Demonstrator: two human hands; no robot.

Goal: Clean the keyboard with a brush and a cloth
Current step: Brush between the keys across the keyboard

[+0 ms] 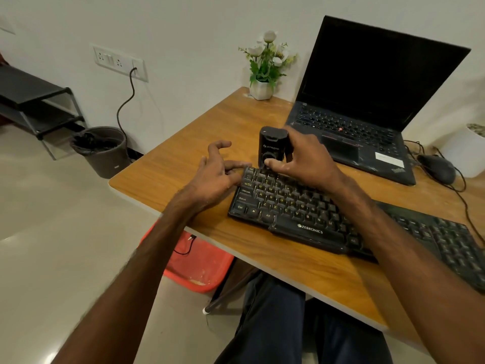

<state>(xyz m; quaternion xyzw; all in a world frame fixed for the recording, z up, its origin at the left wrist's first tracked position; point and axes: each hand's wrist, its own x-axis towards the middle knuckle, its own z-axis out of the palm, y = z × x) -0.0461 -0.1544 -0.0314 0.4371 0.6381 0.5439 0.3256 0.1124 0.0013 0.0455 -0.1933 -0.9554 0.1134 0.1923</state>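
My right hand (pixel 307 164) grips a small black box-shaped gadget with a rounded top (pixel 271 145). My fingers are curled round its right side and my thumb presses the round part low on its front. It stands upright at the far left corner of the long black plastic keyboard with yellowish letters (pixel 294 208). I cannot tell whether its base rests on the top row of keys or just behind it.

My left hand (pixel 212 177) holds nothing. Its fingers are spread and loosely bent over the desk, one of them reaching to that same corner of the keyboard.

The keyboard lies slantwise along the near edge of the wooden desk (pixel 210 122). An open black laptop with a dark screen (pixel 367 101) sits toward the far right, with a black mouse (pixel 437 168) beside it. A white pot of white flowers (pixel 262 72) stands at the far edge.
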